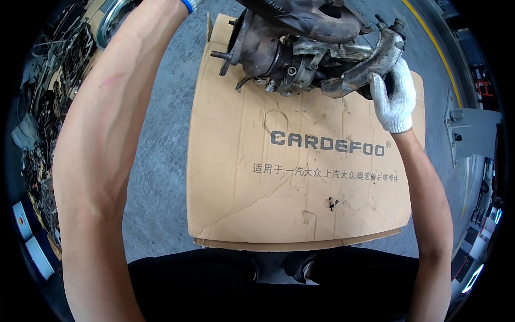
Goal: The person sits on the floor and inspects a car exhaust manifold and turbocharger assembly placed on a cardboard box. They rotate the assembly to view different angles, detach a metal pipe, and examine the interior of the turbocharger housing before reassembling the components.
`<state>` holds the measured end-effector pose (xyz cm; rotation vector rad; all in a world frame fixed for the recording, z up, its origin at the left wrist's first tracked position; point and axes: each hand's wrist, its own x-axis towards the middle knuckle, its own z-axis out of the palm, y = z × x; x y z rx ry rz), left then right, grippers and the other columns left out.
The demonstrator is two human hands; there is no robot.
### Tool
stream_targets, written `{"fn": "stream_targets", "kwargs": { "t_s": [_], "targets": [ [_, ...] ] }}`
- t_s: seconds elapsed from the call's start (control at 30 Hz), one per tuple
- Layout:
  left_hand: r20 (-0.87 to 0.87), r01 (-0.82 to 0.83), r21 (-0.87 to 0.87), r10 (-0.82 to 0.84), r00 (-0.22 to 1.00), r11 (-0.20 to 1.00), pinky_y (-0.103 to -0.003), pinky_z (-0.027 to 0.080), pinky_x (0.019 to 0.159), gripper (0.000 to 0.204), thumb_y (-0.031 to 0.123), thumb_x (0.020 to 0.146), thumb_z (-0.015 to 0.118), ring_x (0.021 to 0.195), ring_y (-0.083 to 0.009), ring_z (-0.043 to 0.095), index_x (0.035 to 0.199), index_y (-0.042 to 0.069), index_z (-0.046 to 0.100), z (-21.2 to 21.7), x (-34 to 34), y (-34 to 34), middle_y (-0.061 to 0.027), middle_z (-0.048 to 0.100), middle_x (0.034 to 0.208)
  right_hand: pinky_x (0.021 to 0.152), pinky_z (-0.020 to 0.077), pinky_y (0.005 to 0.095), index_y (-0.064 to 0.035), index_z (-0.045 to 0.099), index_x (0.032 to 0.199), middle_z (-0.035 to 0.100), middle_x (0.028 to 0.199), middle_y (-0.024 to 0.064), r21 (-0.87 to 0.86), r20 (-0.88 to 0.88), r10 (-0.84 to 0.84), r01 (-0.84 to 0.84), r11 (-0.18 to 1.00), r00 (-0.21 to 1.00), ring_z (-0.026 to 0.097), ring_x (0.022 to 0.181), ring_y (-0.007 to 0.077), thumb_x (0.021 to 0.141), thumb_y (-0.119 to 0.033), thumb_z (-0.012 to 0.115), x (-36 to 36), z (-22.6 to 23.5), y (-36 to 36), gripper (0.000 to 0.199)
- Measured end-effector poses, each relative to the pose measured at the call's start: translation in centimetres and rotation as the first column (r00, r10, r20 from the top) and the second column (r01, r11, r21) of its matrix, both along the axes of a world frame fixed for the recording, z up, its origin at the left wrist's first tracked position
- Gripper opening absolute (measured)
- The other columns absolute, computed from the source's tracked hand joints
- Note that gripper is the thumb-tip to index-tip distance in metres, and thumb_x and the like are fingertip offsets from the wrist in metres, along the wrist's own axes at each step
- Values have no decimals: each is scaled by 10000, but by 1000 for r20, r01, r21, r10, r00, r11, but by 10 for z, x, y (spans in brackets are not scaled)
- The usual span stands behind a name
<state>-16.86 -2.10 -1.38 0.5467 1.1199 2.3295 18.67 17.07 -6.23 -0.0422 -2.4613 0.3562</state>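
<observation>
A greasy turbocharger (263,51) with a dark cast manifold (306,19) rests on the far part of a flattened cardboard box (230,204). My right hand (394,99), in a white knit glove, grips the curved metal pipe section (375,61) at the assembly's right end. Its thumb lies along the near side, and the other fingers are partly hidden behind the metal. My left arm reaches far forward, and only the blue-edged cuff of my left hand's glove (191,4) shows at the top edge. The fingers of that hand are out of the picture.
Grey concrete floor (161,177) surrounds the cardboard. Piled metal parts and cables (48,96) line the left side, near a round metallic pan (112,21). At the right stand a grey metal bracket (472,134) and a yellow floor line (440,48). A small dark piece or mark (332,204) lies on the cardboard.
</observation>
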Motion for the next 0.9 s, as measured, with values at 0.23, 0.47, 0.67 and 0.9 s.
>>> {"fn": "stream_targets", "kwargs": {
  "t_s": [0.23, 0.47, 0.67, 0.9],
  "targets": [
    [36, 44, 8, -44, 998, 999, -438, 570, 883, 514, 475, 950, 654, 978, -319, 659, 1228, 53, 562, 0, 0, 2, -197, 664, 1120, 859, 531, 381, -5, 678, 1104, 674, 1031, 174, -18, 17, -13, 13, 1000, 1000, 654, 922, 350, 889, -119, 756, 1, 1, -1, 255],
    [35, 32, 30, -34, 999, 999, -439, 571, 888, 525, 475, 940, 674, 973, -320, 667, 1228, 49, 567, 0, 1, 2, -194, 675, 1107, 839, 525, 371, -3, 673, 1089, 662, 1006, 162, -41, 9, -4, 4, 999, 1000, 642, 894, 333, 890, -104, 747, 0, 1, -2, 235],
    [54, 25, 31, -27, 998, 999, -445, 573, 874, 501, 473, 937, 685, 948, -315, 668, 1198, 59, 578, -1, -2, 2, -179, 678, 1075, 826, 525, 358, -1, 673, 1078, 657, 995, 157, -45, 14, -8, 9, 999, 1000, 635, 871, 321, 890, -89, 746, 0, 1, -3, 219],
    [69, 22, 25, -23, 997, 999, -455, 578, 851, 502, 477, 936, 689, 930, -319, 669, 1194, 61, 579, -2, -4, 2, -180, 676, 1064, 849, 529, 358, 0, 675, 1096, 667, 1023, 159, -49, 16, -12, 13, 999, 1000, 648, 898, 318, 894, -93, 747, 1, 0, -2, 234]
  ]
}}
